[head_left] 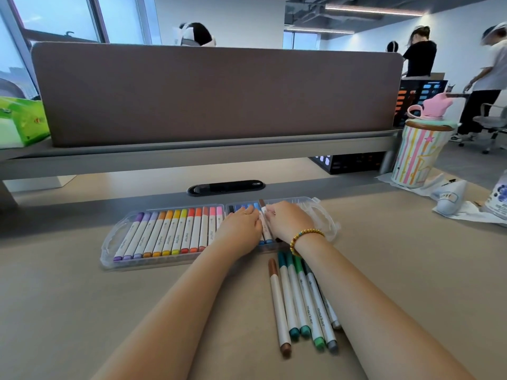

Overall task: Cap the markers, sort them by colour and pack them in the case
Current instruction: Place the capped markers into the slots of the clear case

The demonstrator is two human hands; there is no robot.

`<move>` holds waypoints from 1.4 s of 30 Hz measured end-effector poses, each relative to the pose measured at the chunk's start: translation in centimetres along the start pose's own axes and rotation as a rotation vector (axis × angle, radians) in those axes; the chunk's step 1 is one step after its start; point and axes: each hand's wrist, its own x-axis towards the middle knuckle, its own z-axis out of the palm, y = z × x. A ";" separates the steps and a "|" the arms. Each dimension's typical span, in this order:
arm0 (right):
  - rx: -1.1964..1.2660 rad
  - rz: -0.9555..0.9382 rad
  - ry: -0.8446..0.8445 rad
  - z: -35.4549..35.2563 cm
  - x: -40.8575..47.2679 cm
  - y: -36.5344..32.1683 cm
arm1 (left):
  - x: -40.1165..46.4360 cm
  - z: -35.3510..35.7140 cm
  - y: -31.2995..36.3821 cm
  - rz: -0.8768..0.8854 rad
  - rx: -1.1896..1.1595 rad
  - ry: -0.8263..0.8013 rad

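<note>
A clear plastic marker case (109,242) lies open on the desk. Its left half holds a row of capped markers (175,234) running from purple through orange and red to pink. The right half holds a black and several blue markers (247,206), partly hidden under my hands. My left hand (241,227) rests flat on those markers. My right hand (288,220) pinches a brown-capped marker (262,204) beside the blue ones. Loose capped markers (301,303), brown, teal, green and grey, lie on the desk in front of the case, beside my right forearm.
A grey partition (216,94) and shelf stand behind the case, with a cable slot (226,187). A striped bottle with a pink lid (419,149) and a crumpled tissue stand at the right. A green tissue pack (22,122) sits far left. People stand in the background.
</note>
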 end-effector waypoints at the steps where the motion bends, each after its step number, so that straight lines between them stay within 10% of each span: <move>1: -0.008 -0.042 -0.019 -0.2 -0.2 0.2 | 0.0 -0.1 -0.2 0.014 0.000 -0.012; 17: -0.346 -0.127 -0.081 -0.3 -0.6 1.3 | -0.3 -0.5 -0.2 0.022 0.048 -0.055; 25: -0.073 0.008 -0.051 -3.9 -3.1 2.2 | -3.0 -2.1 1.2 -0.095 -0.139 0.165; 32: -0.132 -0.068 -0.328 -7.5 -7.9 -1.0 | -6.0 -4.6 4.0 -0.009 0.033 -0.451; 42: -0.346 -0.078 -0.363 -5.4 -9.1 -2.6 | -7.4 -3.7 3.4 -0.070 0.126 -0.336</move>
